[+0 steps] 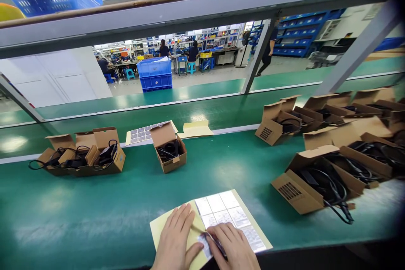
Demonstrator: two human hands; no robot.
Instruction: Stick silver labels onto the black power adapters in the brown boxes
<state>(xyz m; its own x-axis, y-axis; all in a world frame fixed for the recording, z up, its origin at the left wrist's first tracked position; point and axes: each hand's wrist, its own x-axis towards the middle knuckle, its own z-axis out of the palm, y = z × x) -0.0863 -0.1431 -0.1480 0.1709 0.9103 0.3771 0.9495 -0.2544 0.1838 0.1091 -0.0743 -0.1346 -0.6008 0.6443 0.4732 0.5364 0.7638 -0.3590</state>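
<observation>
A sheet of silvery stickers [228, 213] on yellowish backing lies at the front edge of the green table. My left hand [177, 236] rests flat on the bare backing at the sheet's left, its fingers stretched out and thumb toward the middle. Beside it, my right hand [236, 244] is bent over the lower stickers. Its fingertips pinch the edge of one sticker [205, 244], which looks partly lifted; the hand hides the rest of it. Beyond the sheet stands an open cardboard box [172, 160] with black cabled items inside.
Several open boxes with black cables [319, 181] crowd the right side. A row of open boxes [109, 160] stands at left. Another sticker sheet [139, 134] and a yellow paper piece [196, 129] lie at the back edge. A metal frame post [259, 57] rises behind; people work beyond.
</observation>
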